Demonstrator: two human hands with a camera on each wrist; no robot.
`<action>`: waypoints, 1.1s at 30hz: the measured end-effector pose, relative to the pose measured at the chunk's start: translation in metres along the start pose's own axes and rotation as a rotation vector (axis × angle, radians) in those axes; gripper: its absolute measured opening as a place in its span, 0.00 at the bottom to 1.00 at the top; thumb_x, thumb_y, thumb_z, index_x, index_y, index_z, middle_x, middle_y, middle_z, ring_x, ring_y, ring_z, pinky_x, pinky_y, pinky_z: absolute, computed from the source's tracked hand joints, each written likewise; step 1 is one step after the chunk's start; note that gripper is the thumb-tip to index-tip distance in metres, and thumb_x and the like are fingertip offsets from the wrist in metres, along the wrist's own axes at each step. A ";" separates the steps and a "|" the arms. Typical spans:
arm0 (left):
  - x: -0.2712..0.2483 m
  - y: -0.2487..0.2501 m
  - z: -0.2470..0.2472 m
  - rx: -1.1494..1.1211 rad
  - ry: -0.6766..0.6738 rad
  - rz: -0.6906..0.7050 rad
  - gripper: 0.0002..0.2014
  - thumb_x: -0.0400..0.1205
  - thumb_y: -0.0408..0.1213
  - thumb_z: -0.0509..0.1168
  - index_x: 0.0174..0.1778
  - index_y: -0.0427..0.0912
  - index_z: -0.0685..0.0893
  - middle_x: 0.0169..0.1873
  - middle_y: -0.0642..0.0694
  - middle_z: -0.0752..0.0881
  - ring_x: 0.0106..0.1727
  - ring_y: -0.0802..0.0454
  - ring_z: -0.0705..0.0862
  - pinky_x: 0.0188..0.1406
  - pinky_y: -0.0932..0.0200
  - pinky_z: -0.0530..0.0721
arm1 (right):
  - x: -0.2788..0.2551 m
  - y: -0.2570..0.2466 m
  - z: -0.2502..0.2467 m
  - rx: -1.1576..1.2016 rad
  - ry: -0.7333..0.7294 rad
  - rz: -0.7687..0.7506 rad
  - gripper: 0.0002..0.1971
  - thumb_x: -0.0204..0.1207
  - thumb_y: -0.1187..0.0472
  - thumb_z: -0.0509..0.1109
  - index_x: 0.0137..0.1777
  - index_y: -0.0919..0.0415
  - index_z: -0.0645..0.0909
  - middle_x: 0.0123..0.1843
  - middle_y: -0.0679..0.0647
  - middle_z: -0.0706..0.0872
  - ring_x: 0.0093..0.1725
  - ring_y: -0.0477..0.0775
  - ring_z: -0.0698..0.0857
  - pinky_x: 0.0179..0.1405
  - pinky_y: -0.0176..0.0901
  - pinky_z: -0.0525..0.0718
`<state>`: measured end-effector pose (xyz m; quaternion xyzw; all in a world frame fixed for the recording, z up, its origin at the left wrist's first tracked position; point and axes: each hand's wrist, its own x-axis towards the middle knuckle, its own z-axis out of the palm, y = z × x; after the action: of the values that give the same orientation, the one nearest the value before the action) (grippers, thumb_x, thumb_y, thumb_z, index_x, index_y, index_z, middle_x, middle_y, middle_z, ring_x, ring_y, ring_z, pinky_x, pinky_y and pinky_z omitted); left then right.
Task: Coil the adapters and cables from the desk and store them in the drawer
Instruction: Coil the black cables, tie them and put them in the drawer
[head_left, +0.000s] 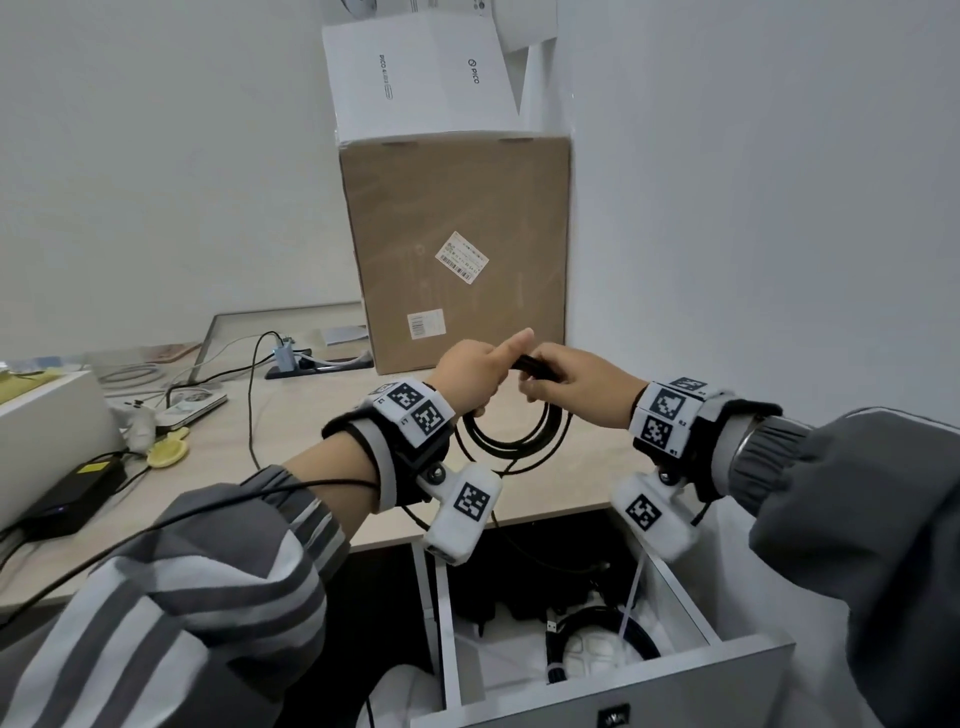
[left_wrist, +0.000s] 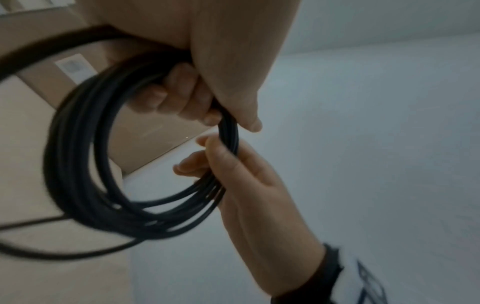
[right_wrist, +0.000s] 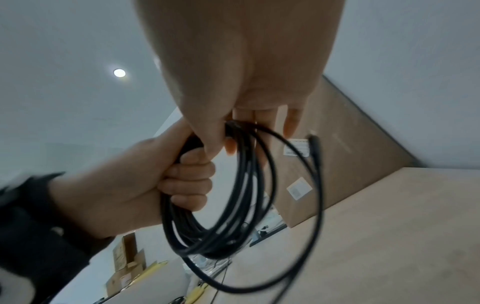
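A black cable coil (head_left: 511, 441) of several loops hangs above the wooden desk (head_left: 311, 441), held at its top by both hands. My left hand (head_left: 480, 371) grips the bundle in a fist, fingers curled round the strands (left_wrist: 182, 92). My right hand (head_left: 574, 387) pinches the same bundle just beside it (right_wrist: 228, 133). A loose tail with a plug end (right_wrist: 314, 139) swings outside the loops (right_wrist: 207, 226). Below the hands, the white drawer (head_left: 691, 618) stands open with another coiled black cable (head_left: 641, 644) inside.
A tall cardboard box (head_left: 457, 249) with a white box (head_left: 415, 78) on top stands at the back against the right wall. A black power adapter (head_left: 72, 499) and loose cables (head_left: 252, 395) lie on the desk's left side.
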<state>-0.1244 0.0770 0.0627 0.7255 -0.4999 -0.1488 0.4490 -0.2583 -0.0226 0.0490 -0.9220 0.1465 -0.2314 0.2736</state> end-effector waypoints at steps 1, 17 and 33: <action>0.001 -0.002 -0.002 -0.074 0.032 -0.018 0.28 0.81 0.63 0.58 0.25 0.42 0.71 0.20 0.47 0.70 0.19 0.50 0.68 0.24 0.59 0.70 | -0.003 0.004 -0.003 0.020 0.010 0.026 0.11 0.80 0.53 0.68 0.58 0.56 0.78 0.53 0.49 0.86 0.54 0.49 0.83 0.59 0.43 0.78; -0.003 -0.011 -0.011 -0.450 -0.005 -0.112 0.27 0.82 0.61 0.57 0.26 0.46 0.63 0.20 0.51 0.59 0.20 0.53 0.58 0.22 0.60 0.62 | -0.008 0.019 0.005 0.301 0.159 0.317 0.10 0.77 0.62 0.70 0.58 0.60 0.80 0.34 0.50 0.82 0.29 0.47 0.73 0.27 0.37 0.69; 0.004 -0.026 -0.001 -0.398 0.296 -0.205 0.25 0.83 0.59 0.58 0.28 0.42 0.71 0.21 0.49 0.68 0.21 0.51 0.65 0.23 0.59 0.67 | -0.003 0.015 0.014 0.213 0.256 0.335 0.04 0.76 0.65 0.71 0.40 0.60 0.82 0.32 0.52 0.82 0.30 0.48 0.80 0.29 0.36 0.81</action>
<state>-0.1066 0.0769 0.0439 0.6835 -0.3136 -0.1809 0.6338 -0.2557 -0.0275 0.0285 -0.8140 0.3057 -0.3119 0.3830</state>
